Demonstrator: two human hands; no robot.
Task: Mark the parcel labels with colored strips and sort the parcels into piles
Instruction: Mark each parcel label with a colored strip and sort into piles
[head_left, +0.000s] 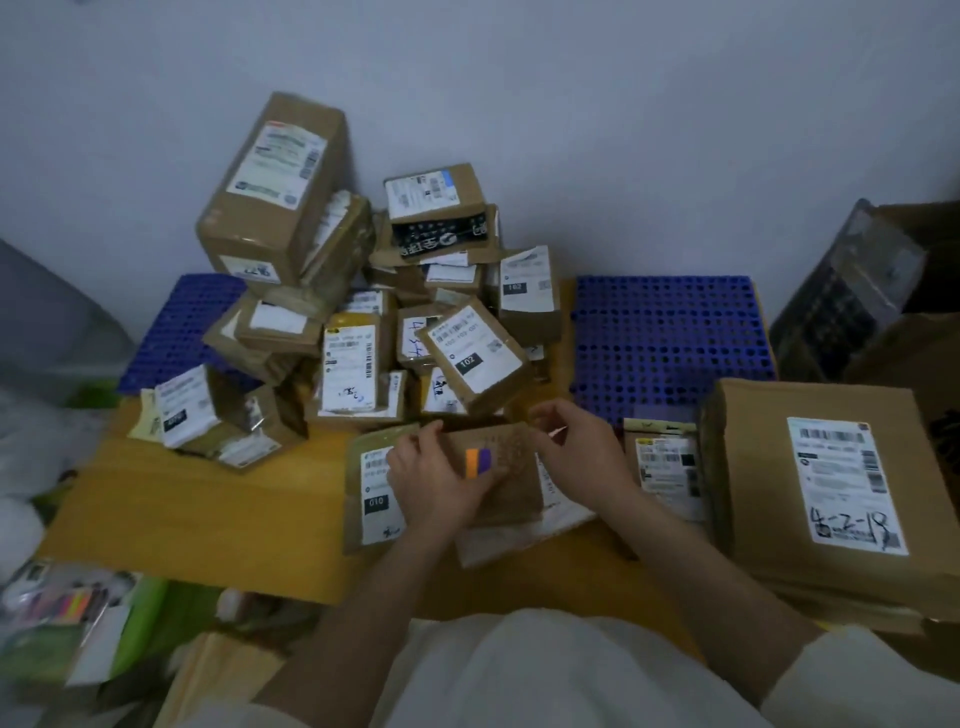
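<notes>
Flat brown cardboard piece (493, 478) held over the yellow-tan work surface (197, 499), its long axis running roughly away from the person, top edge toward the heap. On its face sit two short colored strips, orange (471, 463) and purple (484, 461), side by side and upright; a faint printed patch to their right is too blurred to read. Left hand (431, 480) clamps the piece's left edge, thumb on top, fingers hidden beneath. Right hand (574, 441) pinches at the upper right corner, thumb and forefinger together; whether they grip the card or a small strip cannot be told.

Beneath the card, partly covered, lies a parcel with a white label marked 010 (375, 503). Behind stands a tumbled heap of matte cardboard boxes (363, 322) with white labels, tilted at many angles; one box near the front shows 102 (467, 360). A blue perforated plastic mat (670, 332) lies at right, another mostly buried under the heap. At far right a large kraft parcel (810, 483) carries handwritten digits, its edge cut off by the frame
</notes>
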